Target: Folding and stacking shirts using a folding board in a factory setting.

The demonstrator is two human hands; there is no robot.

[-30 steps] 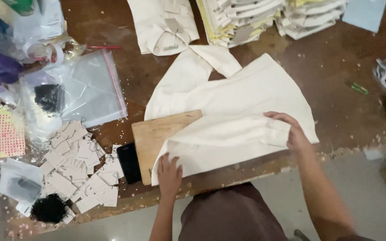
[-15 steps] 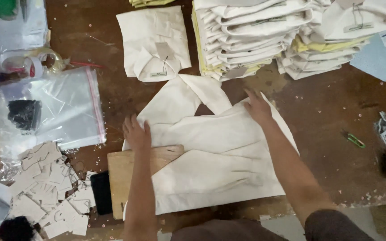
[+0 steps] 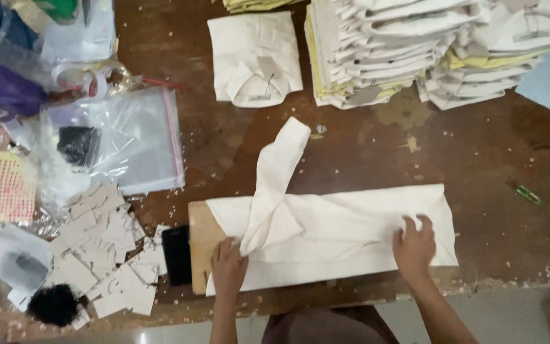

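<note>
A cream shirt (image 3: 345, 226) lies folded into a long band across a wooden folding board (image 3: 200, 245) at the table's near edge. One sleeve (image 3: 275, 172) sticks up and away from the band. My left hand (image 3: 229, 267) presses on the shirt's left part, just below the sleeve's base. My right hand (image 3: 414, 247) lies flat on the right part of the band, fingers spread. Neither hand grips anything.
A folded cream shirt (image 3: 254, 58) lies at the back, beside tall stacks of folded shirts (image 3: 415, 44). Clear plastic bags (image 3: 125, 137), a heap of card tags (image 3: 100, 245) and a black item (image 3: 176, 255) sit left. Small green clip (image 3: 528, 193) lies right.
The shirt's sides have been folded in, making a narrow band. Both hands came back from the far part of the shirt to its near edge. The view shifted slightly.
</note>
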